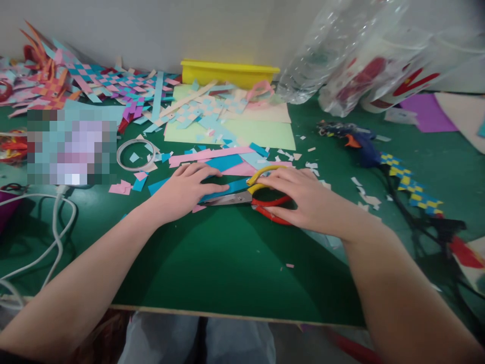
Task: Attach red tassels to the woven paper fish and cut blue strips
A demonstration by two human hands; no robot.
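A blue paper strip (238, 185) lies under the thumb and fingers of my left hand (185, 188), which hold it near the table. My right hand (303, 194) grips scissors (250, 195) with one yellow and one red handle. The scissor blades point left along the strip's near edge, their tips close to my left hand. Whether they touch the strip I cannot tell. Just behind my hands are a pink paper strip (210, 155) and a wider blue paper piece (224, 163).
Woven paper strips (109, 80) pile up at the back left. A roll of tape (120, 157) and white cables (56, 222) are on the left. Green paper sheets (261, 134) lie behind. A plastic bottle (314, 60) and a cup (397, 91) stand at the back right.
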